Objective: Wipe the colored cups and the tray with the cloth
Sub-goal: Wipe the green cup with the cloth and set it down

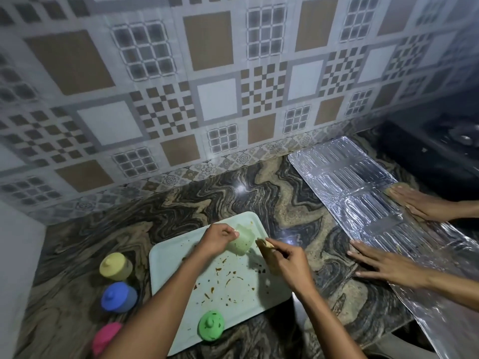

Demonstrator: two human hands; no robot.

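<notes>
Pretty clearly a home kitchen: swirly granite countertop [259,193], patterned tile backsplash [207,73] running across 12 o'clock, crinkly foil sheet [350,182] spread out at 3 o'clock, and a food-smeared tray [168,260] at 6 o'clock.

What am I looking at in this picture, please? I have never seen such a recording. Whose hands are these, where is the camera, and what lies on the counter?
There is no machine. A person wears one camera on the head, so you look down at their two hands. The left hand grips a pale green cup over a stained tray; the fingers of the right hand pinch a brownish cloth beside it. A bright green cup stands on the tray. A yellow cup, a blue cup and a pink cup stand on the marbled counter left of it. At the right, two hands of another person lie flat on a foil sheet.
</notes>
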